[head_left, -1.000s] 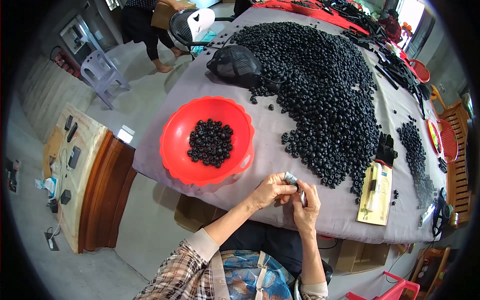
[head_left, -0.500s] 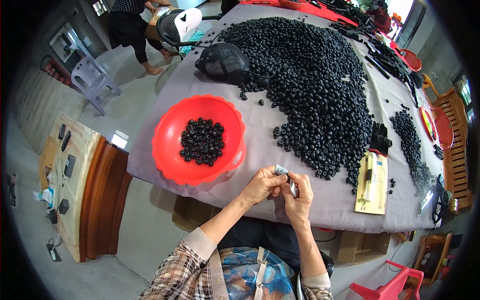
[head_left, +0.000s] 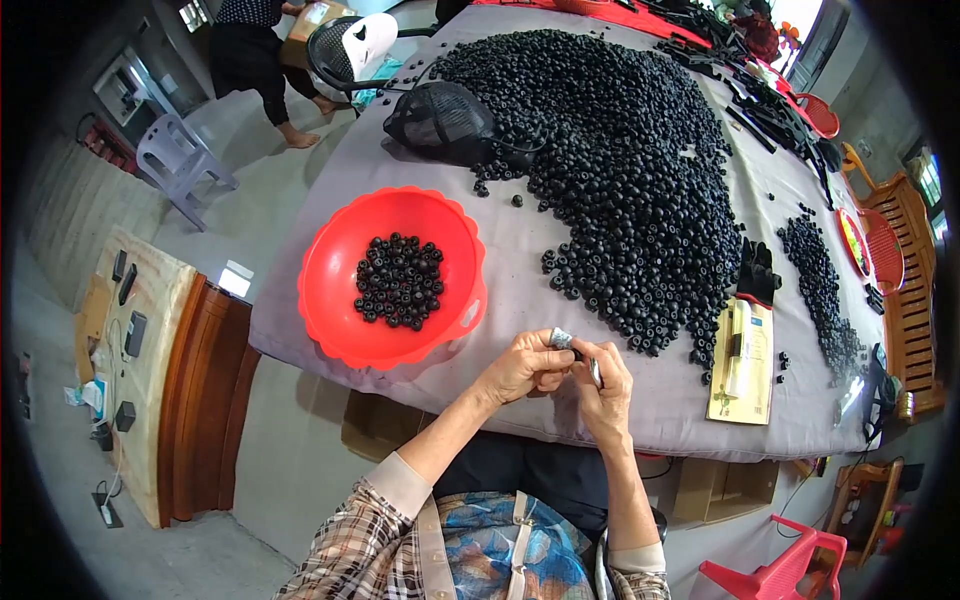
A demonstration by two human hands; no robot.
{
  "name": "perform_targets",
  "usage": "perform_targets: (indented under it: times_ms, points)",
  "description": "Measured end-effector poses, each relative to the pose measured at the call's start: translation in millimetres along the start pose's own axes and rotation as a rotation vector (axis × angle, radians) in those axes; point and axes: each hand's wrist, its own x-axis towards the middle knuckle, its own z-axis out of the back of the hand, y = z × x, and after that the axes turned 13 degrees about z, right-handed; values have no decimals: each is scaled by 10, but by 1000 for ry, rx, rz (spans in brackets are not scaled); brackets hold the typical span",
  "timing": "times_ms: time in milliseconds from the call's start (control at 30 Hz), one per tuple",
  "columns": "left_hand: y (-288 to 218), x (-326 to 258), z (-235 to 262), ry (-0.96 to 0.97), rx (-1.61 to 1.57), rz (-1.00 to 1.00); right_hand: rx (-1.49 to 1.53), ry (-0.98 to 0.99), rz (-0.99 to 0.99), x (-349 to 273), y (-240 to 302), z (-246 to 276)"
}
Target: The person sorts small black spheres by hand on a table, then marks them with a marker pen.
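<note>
Everything sits slightly further left than a second ago because the view has shifted; the left hand point(head_left: 518, 370) and right hand point(head_left: 606, 392) have stayed together just above the tabletop point(head_left: 515, 275), by the middle of its near edge. Both are nearly closed, fingertips pinching a small dark piece point(head_left: 577, 354) mostly hidden between them; exactly what it is cannot be told. Blue-grey wrap point(head_left: 561, 339) covers a left fingertip, and a silvery strip point(head_left: 596, 373) shows among the right fingers. Near the tabletop's near left corner stands a red bowl point(head_left: 325, 270) with a scalloped rim, a cluster of black beads point(head_left: 400, 282) inside. A large heap point(head_left: 630, 190) of similar beads spreads from near the near edge toward the far edge, with a black mesh piece point(head_left: 438, 120) at its left side; a smaller heap point(head_left: 818, 285) lies along the right edge. Toward the near right corner lies a yellow package point(head_left: 760, 362), its print too small to read, and a black glove point(head_left: 758, 275) touches its far end. Beyond the left edge, a person point(head_left: 262, 60) stands by a carton point(head_left: 303, 38) bearing a pale label point(head_left: 318, 12), also unreadable.
</note>
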Motion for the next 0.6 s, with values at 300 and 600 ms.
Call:
perform_targets:
  times_ms: [300, 600]
  points:
    - [-15, -36, -18, 11, -8, -8, 109, 190, -44, 132, -17, 162]
    - [28, 11, 54, 3, -120, -35, -167, -92, 108, 69, 18, -103]
